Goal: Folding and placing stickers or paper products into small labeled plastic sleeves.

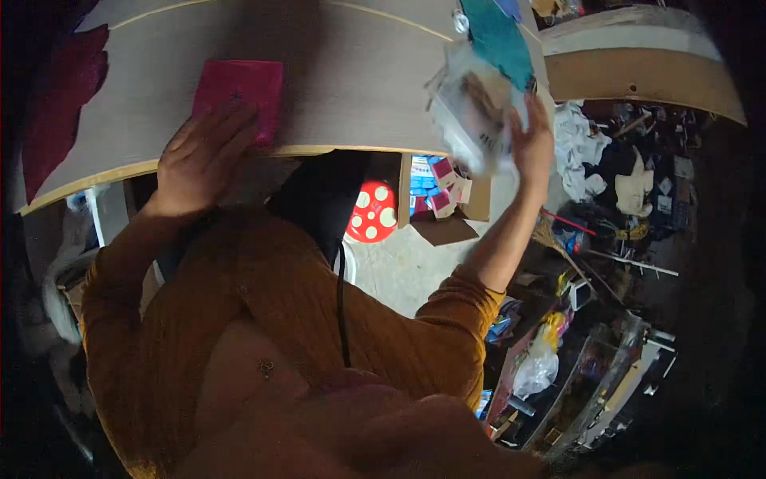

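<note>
A flat magenta square piece (238, 84) lies near the table's front edge, left of the middle. Across its near part rests my left hand (206, 152), fingers stretched out and flat. At the table's right end, my right hand (533, 136) has its fingers at the edge of a clear plastic bag (475, 108). Motion blurs the bag, and the brownish contents cannot be made out. Just beyond this hand, a teal piece (499, 40) of sheet material lies along the table's right side. A dark red piece (65, 112) with a jagged edge covers the far left.
The pale table (359, 88) has a curved, light-coloured front edge. Below it are a red stool with white dots (373, 211) and an open carton (445, 231) of small blue and pink boxes. Clutter and a broom (550, 233) stand on the right.
</note>
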`<state>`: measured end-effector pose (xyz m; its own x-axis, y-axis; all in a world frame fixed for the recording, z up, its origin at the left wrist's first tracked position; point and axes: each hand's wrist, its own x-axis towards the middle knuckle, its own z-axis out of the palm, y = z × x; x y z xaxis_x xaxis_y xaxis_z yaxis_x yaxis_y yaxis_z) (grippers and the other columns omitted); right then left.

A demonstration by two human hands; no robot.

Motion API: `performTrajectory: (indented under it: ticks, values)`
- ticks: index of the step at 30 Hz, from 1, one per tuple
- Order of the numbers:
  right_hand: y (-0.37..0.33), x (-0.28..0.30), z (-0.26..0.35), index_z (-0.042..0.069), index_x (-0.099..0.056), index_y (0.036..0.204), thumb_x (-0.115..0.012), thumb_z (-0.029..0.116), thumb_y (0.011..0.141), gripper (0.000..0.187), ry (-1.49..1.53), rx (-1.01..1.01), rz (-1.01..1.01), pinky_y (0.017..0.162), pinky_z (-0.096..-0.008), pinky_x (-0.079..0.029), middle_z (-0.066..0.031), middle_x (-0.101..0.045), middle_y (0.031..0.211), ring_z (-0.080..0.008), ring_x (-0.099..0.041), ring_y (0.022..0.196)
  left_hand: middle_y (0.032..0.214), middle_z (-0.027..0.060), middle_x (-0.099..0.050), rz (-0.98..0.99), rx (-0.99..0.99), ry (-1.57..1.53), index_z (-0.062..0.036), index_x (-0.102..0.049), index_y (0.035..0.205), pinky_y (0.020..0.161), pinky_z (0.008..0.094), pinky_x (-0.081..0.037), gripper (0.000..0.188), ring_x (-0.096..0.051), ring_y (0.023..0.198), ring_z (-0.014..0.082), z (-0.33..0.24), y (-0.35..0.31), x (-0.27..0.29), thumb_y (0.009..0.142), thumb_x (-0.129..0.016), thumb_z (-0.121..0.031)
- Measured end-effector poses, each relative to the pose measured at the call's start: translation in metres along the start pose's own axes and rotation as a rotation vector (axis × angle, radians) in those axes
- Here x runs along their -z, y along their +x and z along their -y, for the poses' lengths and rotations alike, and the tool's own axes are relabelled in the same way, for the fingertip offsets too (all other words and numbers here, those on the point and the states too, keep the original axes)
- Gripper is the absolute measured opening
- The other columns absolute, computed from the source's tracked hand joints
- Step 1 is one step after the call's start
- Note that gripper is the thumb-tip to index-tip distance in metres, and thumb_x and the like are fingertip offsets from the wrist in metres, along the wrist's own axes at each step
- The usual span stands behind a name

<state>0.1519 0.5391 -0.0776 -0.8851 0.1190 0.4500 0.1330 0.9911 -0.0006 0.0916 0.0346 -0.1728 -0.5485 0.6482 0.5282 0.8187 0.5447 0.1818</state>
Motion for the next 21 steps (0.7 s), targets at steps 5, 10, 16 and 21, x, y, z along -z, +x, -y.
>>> performTrajectory:
  ticks: [5, 10, 16, 21]
  values:
    - [-0.023, -0.012, -0.119, -0.001, -0.05, 0.14, -0.069, 0.032, 0.093, 0.06, 0.243, -0.523, 0.155, 0.099, -0.0343, -0.046, -0.0126, -0.067, 0.119, -0.0213, -0.06, 0.114, 0.133, 0.008, -0.062, 0.034, -0.009, 0.053, -0.0086, -0.066, 0.121, 0.106, 0.0427, -0.046, 0.044, -0.057, 0.126, 0.0276, -0.003, -0.001, 0.007, 0.078, -0.074, -0.013]
    - [-0.034, -0.018, -0.203, -0.005, -0.049, 0.14, -0.068, 0.042, 0.093, 0.069, 0.185, -0.511, 0.482, 0.093, -0.0289, -0.046, -0.0046, -0.068, 0.11, -0.0103, -0.057, 0.103, 0.135, 0.0085, -0.061, -0.02, -0.078, 0.008, -0.0091, -0.065, 0.123, 0.108, 0.0429, -0.044, 0.046, -0.056, 0.127, 0.028, 0.001, 0.004, 0.0, 0.078, -0.074, -0.014]
    - [-0.005, -0.006, -0.162, 0.001, -0.064, 0.115, -0.062, 0.047, 0.095, 0.05, 0.138, -0.443, 0.523, 0.088, -0.0376, -0.049, -0.0138, -0.071, 0.107, -0.0184, -0.064, 0.1, 0.135, 0.0086, -0.06, -0.049, -0.056, 0.01, -0.0101, -0.065, 0.125, 0.109, 0.0436, -0.043, 0.049, -0.056, 0.128, 0.0279, 0.005, -0.007, 0.002, 0.077, -0.074, -0.015]
    - [-0.003, 0.009, -0.176, 0.004, -0.067, 0.111, -0.05, 0.048, 0.1, 0.049, -0.138, -0.42, 0.6, 0.083, -0.0391, -0.052, -0.0195, -0.071, 0.103, -0.0284, -0.068, 0.095, 0.135, 0.0085, -0.061, 0.013, -0.045, 0.03, -0.0101, -0.065, 0.125, 0.109, 0.0436, -0.043, 0.053, -0.057, 0.126, 0.0277, 0.001, -0.003, 0.004, 0.074, -0.076, -0.014]
